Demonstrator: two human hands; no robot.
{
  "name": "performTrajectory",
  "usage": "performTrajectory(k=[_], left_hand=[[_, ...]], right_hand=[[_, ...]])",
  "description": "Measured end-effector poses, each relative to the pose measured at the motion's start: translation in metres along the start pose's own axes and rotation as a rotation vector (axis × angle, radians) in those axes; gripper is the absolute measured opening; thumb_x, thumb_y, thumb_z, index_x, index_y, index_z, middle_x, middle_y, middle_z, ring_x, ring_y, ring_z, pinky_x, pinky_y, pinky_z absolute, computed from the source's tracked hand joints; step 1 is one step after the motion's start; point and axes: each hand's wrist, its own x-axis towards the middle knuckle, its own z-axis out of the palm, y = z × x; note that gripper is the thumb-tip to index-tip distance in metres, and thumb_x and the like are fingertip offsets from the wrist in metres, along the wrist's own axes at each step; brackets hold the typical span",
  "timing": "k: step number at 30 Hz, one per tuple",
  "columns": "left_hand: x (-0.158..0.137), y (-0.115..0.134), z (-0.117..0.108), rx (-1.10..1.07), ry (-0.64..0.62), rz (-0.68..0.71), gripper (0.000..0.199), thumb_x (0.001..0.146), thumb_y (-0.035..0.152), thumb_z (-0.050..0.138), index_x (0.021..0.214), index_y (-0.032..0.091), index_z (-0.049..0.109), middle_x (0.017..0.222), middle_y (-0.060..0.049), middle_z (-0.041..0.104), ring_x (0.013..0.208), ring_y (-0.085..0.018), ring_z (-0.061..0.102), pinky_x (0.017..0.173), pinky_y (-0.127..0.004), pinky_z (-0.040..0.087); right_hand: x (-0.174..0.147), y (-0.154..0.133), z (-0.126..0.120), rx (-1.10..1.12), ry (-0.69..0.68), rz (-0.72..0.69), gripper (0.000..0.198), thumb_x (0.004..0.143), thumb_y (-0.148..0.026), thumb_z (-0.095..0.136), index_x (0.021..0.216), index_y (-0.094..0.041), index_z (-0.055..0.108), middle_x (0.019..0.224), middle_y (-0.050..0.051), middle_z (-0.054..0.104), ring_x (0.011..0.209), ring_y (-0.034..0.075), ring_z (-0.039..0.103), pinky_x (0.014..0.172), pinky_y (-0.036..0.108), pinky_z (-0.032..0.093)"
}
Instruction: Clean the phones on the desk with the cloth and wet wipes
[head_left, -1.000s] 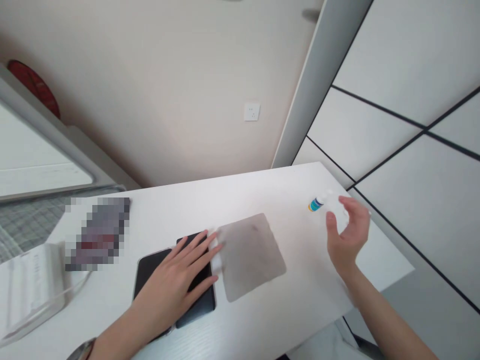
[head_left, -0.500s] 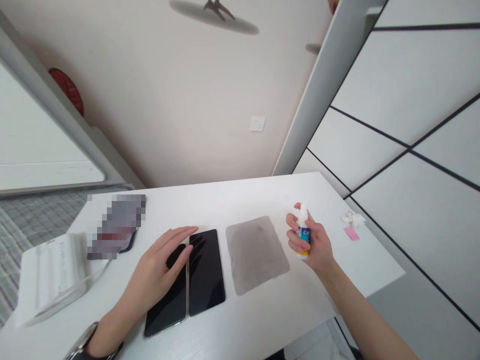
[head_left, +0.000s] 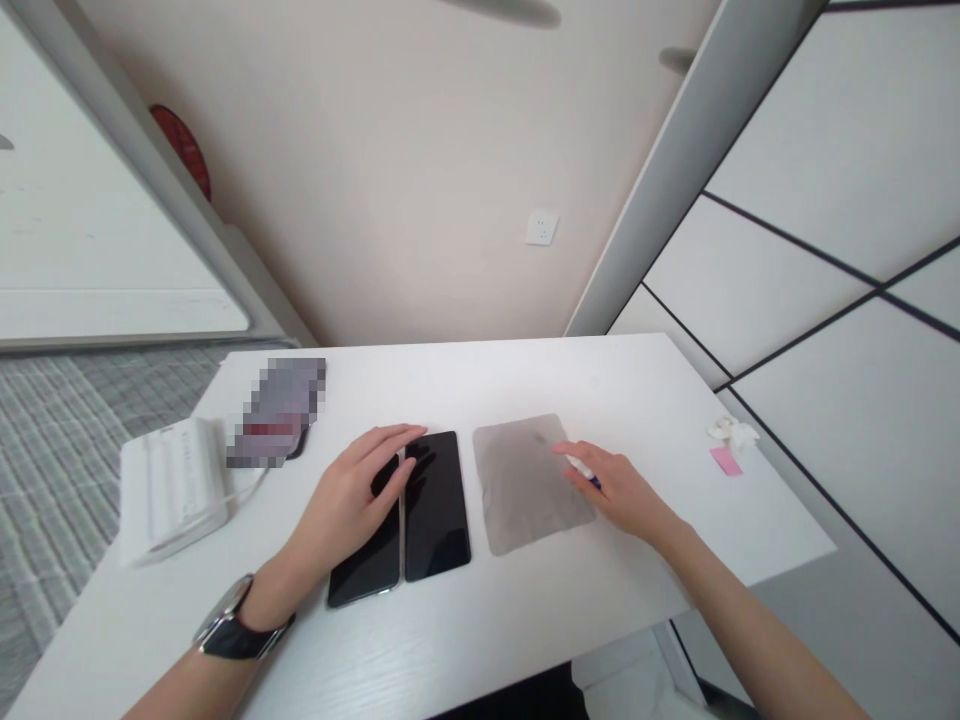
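Two phones lie side by side with dark screens: the left phone is partly covered by my left hand, and the right phone is under its fingertips. That hand has its fingers stretched out flat, and a watch is on the wrist. My right hand is closed around a small spray bottle, which is tilted with its white nozzle end towards the left. Most of the bottle is hidden by the hand. Beneath its nozzle lies a grey cloth, spread flat, with a small darker spot near its top right.
On the left of the white table are a white box-like pack with a cable and a blurred-out flat item. Crumpled white tissue and a pink slip lie at the right edge.
My right hand has moved left and tipped the spray bottle from upright to over the cloth. A dark spot now shows on the cloth. My left hand stays on the phones; the view has shifted.
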Motion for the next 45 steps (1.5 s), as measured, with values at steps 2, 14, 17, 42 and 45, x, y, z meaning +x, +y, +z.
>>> performTrajectory(k=[2,14,17,42,45], left_hand=[[0.001,0.001,0.0,0.0,-0.004,-0.003,0.036,0.108,0.042,0.047,0.138,0.026,0.061,0.138,-0.006,0.065,0.127,-0.024,0.063,0.114,-0.043,0.049],[0.001,0.001,0.0,0.006,-0.038,0.005,0.036,0.109,0.041,0.047,0.137,0.025,0.063,0.137,-0.007,0.065,0.128,-0.024,0.062,0.115,-0.042,0.048],[0.001,0.001,0.0,0.011,-0.031,0.018,0.036,0.109,0.04,0.047,0.136,0.024,0.063,0.136,-0.007,0.066,0.126,-0.024,0.063,0.114,-0.042,0.049],[0.002,0.075,0.031,0.147,-0.362,0.347,0.035,0.107,0.028,0.049,0.137,0.025,0.064,0.148,-0.008,0.063,0.134,-0.026,0.062,0.121,-0.054,0.043],[0.003,0.09,0.05,0.181,-0.397,0.399,0.04,0.107,0.031,0.05,0.145,0.023,0.057,0.148,-0.01,0.063,0.134,-0.025,0.062,0.119,-0.048,0.046]], right_hand=[[-0.001,0.006,-0.001,-0.07,-0.02,-0.003,0.031,0.106,-0.046,0.05,0.124,-0.031,0.071,0.114,0.006,0.077,0.082,0.025,0.072,0.085,0.044,0.059],[-0.005,0.009,-0.005,-0.222,-0.027,-0.065,0.032,0.108,-0.047,0.047,0.131,-0.031,0.064,0.129,0.006,0.075,0.097,0.026,0.076,0.084,0.041,0.06],[-0.003,0.009,-0.003,-0.256,-0.009,-0.074,0.033,0.109,-0.045,0.044,0.128,-0.029,0.066,0.121,0.007,0.076,0.092,0.026,0.077,0.08,0.041,0.06],[0.046,0.108,-0.065,-0.07,0.742,0.093,0.026,0.091,-0.046,0.065,0.098,-0.023,0.056,0.095,0.005,0.069,0.083,0.021,0.064,0.08,0.037,0.051],[0.046,0.122,-0.063,-0.024,0.781,0.123,0.033,0.088,-0.046,0.069,0.107,-0.022,0.055,0.094,0.005,0.072,0.08,0.021,0.064,0.077,0.037,0.051]])
